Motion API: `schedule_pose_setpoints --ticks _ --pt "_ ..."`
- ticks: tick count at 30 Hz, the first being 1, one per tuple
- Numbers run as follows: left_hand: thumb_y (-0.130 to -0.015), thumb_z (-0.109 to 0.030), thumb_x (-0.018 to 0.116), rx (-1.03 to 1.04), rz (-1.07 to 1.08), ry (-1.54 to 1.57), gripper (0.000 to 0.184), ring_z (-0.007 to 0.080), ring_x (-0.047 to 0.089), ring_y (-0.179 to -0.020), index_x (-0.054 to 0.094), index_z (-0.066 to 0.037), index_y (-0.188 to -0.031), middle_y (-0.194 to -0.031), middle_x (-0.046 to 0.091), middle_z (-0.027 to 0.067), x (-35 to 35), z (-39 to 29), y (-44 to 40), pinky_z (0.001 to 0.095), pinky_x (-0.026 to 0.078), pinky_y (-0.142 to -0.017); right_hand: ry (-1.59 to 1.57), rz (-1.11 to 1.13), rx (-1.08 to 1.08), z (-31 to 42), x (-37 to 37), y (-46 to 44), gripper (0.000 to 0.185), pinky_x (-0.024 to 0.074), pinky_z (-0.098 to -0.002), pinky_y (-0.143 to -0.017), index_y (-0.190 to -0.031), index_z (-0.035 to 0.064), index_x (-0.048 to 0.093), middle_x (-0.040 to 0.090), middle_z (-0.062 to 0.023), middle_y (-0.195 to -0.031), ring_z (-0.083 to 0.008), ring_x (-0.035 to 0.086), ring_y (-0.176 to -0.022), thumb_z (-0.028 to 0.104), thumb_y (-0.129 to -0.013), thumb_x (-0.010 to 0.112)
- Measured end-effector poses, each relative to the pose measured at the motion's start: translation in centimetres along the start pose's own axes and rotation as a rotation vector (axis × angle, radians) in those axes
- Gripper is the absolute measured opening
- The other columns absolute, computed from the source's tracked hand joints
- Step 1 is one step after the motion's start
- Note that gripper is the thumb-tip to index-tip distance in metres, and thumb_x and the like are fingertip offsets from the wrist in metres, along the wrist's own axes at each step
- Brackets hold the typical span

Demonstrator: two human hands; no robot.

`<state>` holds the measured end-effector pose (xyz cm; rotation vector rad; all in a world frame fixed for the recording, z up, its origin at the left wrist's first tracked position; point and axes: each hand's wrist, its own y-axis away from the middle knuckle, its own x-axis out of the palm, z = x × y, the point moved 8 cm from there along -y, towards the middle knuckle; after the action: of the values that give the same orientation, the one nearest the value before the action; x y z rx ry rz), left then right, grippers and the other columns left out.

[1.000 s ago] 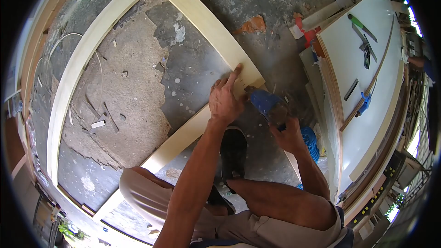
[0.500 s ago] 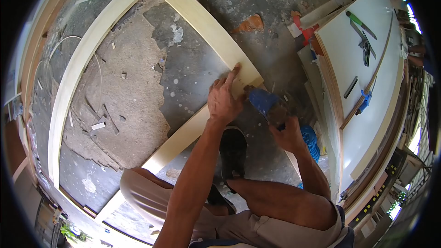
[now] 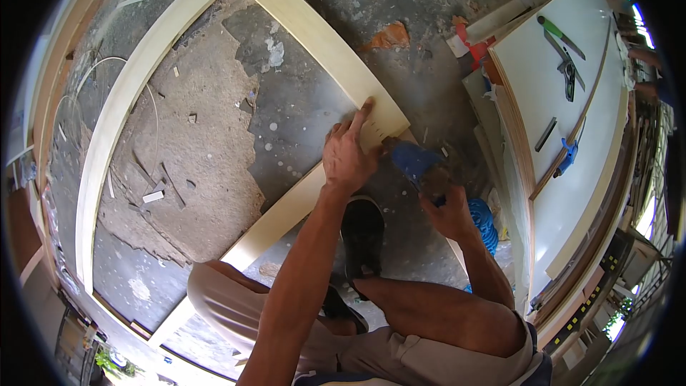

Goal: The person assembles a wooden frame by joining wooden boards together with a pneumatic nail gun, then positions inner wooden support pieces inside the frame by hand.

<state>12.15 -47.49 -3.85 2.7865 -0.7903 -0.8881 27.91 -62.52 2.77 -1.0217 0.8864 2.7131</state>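
A pale wooden frame [image 3: 314, 32] lies on the floor, its near corner in front of me. My left hand [image 3: 348, 154] holds that corner down, index finger stretched along the wood and the other fingers bent over the inner edge. A row of small marks shows on the wood beside the fingers. My right hand [image 3: 448, 211] is closed around the handle of a blue air stapler [image 3: 414, 162]. Its dark nose points at the corner's end, just right of my left thumb; whether it touches the wood I cannot tell.
Blue coiled hose [image 3: 483, 223] lies by my right wrist. On the right, a white-topped panel stack [image 3: 564, 125] carries a green-handled knife [image 3: 561, 37] and a blue tool [image 3: 567, 158]. Broken concrete and scraps [image 3: 153, 195] lie inside the frame. My shoe [image 3: 362, 236] is near the corner.
The stapler has shifted slightly right and down, off the corner's top face, uncovering more of the row of marks. My left hand and the frame have stayed put.
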Motion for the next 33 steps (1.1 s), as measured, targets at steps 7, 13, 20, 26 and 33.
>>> schedule_pose_setpoints --ticks 7,13,20,26,33 --pt "-0.071 -0.013 0.083 -0.003 0.004 -0.001 0.092 0.0386 0.059 -0.113 0.04 -0.024 -0.151 -0.118 0.066 0.015 0.1 0.2 0.0 0.0465 0.044 -0.101 0.026 -0.039 -0.023 0.0 0.0 0.0 0.027 0.0541 -0.0433 -0.069 -0.093 -0.0069 0.068 0.066 -0.0293 -0.079 -0.0459 0.068 -0.084 0.011 -0.075 0.075" --pt "-0.072 -0.014 0.082 0.022 -0.016 0.002 0.092 0.0386 0.059 -0.112 0.039 -0.025 -0.152 -0.119 0.065 0.0153 0.1 0.2 0.1 0.0465 0.045 -0.101 0.058 -0.005 -0.008 -0.3 0.0 0.0 0.031 0.0542 -0.0441 -0.073 -0.101 -0.0059 0.067 0.068 -0.0287 -0.085 -0.0452 0.067 -0.09 0.011 -0.076 0.075" --pt "-0.073 -0.016 0.083 0.036 -0.016 -0.022 0.092 0.038 0.059 -0.111 0.038 -0.024 -0.152 -0.117 0.065 0.0145 -0.1 0.1 0.1 0.0465 0.045 -0.099 -0.017 -0.154 -0.174 1.7 -0.6 0.0 0.022 0.0516 -0.0402 -0.07 -0.093 -0.0026 0.067 0.069 -0.0233 -0.084 -0.0385 0.07 -0.081 0.015 -0.08 0.073" --pt "-0.075 -0.023 0.083 0.028 0.082 0.112 0.084 0.0384 0.057 -0.113 0.044 -0.023 -0.149 -0.124 0.06 0.0152 -1.5 0.7 0.0 0.0467 0.046 -0.099 0.156 -0.266 0.032 -2.3 -1.8 1.7 0.027 0.0502 -0.0429 -0.075 -0.097 0.0011 0.069 0.07 -0.0179 -0.088 -0.0336 0.067 -0.081 0.022 -0.081 0.076" --pt "-0.085 -0.03 0.078 0.109 -0.545 -0.186 0.044 0.0285 0.066 -0.099 0.066 -0.002 -0.116 -0.107 0.067 0.0168 -19.1 5.0 -10.3 0.0412 0.054 -0.086 0.007 -0.246 0.203 -2.7 -1.7 1.0 0.048 0.0457 -0.0472 -0.087 -0.107 -0.0069 0.061 0.06 -0.0258 -0.104 -0.0386 0.058 -0.097 0.031 -0.084 0.078"
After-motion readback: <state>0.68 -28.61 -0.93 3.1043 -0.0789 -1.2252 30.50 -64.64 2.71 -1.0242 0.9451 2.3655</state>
